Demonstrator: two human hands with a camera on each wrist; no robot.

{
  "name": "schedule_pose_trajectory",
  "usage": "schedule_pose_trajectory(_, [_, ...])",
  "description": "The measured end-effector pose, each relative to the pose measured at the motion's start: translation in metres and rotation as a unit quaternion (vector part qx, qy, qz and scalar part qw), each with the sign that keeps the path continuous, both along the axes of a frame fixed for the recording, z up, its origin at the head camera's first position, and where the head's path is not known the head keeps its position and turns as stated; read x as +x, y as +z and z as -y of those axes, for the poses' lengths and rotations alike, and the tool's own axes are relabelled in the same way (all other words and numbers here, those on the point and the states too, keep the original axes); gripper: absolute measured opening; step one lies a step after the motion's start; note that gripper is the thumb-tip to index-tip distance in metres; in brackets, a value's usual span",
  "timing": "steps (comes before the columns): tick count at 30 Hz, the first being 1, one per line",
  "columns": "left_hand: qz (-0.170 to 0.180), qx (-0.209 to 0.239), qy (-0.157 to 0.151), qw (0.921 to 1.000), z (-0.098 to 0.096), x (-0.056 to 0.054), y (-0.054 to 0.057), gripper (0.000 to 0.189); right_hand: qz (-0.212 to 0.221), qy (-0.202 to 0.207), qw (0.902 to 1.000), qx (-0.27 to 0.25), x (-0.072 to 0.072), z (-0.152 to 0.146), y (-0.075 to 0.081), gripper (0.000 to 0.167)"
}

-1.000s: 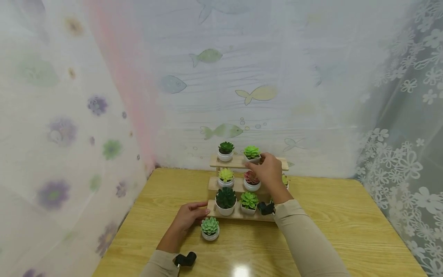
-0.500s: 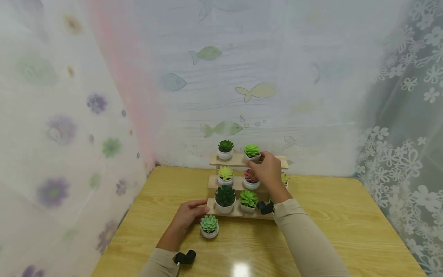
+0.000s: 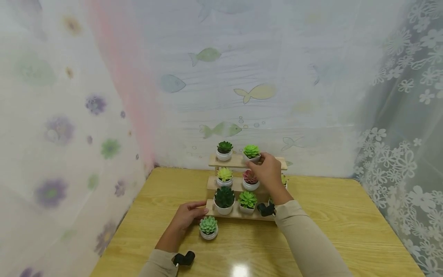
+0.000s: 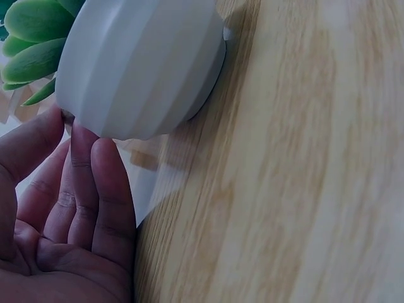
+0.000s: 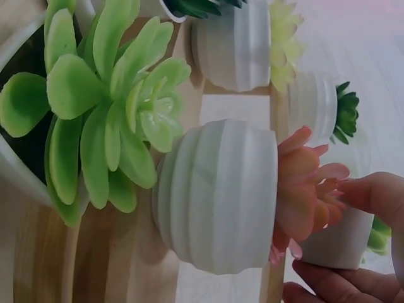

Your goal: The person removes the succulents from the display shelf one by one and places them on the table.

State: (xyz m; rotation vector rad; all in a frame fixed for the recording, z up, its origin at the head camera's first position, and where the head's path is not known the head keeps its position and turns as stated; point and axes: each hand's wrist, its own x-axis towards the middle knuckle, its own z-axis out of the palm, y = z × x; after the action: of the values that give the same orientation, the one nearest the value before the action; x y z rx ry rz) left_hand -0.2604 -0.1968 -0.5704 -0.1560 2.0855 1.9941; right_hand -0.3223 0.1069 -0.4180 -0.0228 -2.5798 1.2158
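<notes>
On the top tier of a stepped wooden plant stand (image 3: 237, 161), my right hand (image 3: 268, 171) pinches the white pot of a bright green succulent (image 3: 251, 152) between thumb and fingers. That white pot (image 5: 344, 240) shows in the right wrist view behind a red succulent (image 5: 300, 189). With thumb and fingers, my left hand (image 3: 187, 215) grips the left end of the stand's lowest board. Close by it on the table stands a mint green succulent (image 3: 209, 227), whose ribbed white pot (image 4: 139, 69) hides most of the stand in the left wrist view.
A dark green succulent (image 3: 224, 150) stands at the top left of the stand. Below are a yellow one (image 3: 225, 176), a large dark green one (image 3: 224, 200) and a light green one (image 3: 247, 202). My right forearm covers the stand's right side. A patterned curtain (image 3: 214, 96) hangs behind the wooden table (image 3: 328, 215).
</notes>
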Motion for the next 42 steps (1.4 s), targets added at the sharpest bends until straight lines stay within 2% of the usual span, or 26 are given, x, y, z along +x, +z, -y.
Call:
schedule_pose_trajectory(7, [-0.001,0.002,0.003,1.0000,0.001,0.002,0.000,0.052,0.004,0.013,0.9999,-0.002,0.002,0.006,0.004,0.059])
schedule_pose_trajectory(12, [0.003,0.005,-0.003,1.0000,0.002,0.001,0.000,0.052,-0.002,0.016,0.9997,0.018,0.006,0.009,0.006,0.045])
schedule_pose_trajectory(15, [0.005,0.007,-0.007,0.9999,0.002,0.002,0.000,0.053,-0.010,0.019,0.9995,0.021,0.012,0.009,0.008,0.044])
schedule_pose_trajectory(19, [0.001,0.008,-0.010,0.9999,0.003,0.002,-0.001,0.053,-0.026,0.028,0.9992,0.011,0.020,0.010,0.010,0.052])
schedule_pose_trajectory(24, [0.000,0.004,-0.009,0.9999,0.003,0.001,0.000,0.053,-0.044,0.048,0.9979,-0.004,0.029,0.009,0.013,0.048])
schedule_pose_trajectory(33, [0.002,-0.006,-0.003,1.0000,0.002,0.000,0.000,0.052,-0.028,0.073,0.9967,-0.023,0.053,0.008,0.021,0.058])
schedule_pose_trajectory(42, [-0.003,-0.001,-0.003,1.0000,0.001,0.003,0.001,0.054,-0.042,0.083,0.9948,-0.042,0.070,0.004,0.021,0.051])
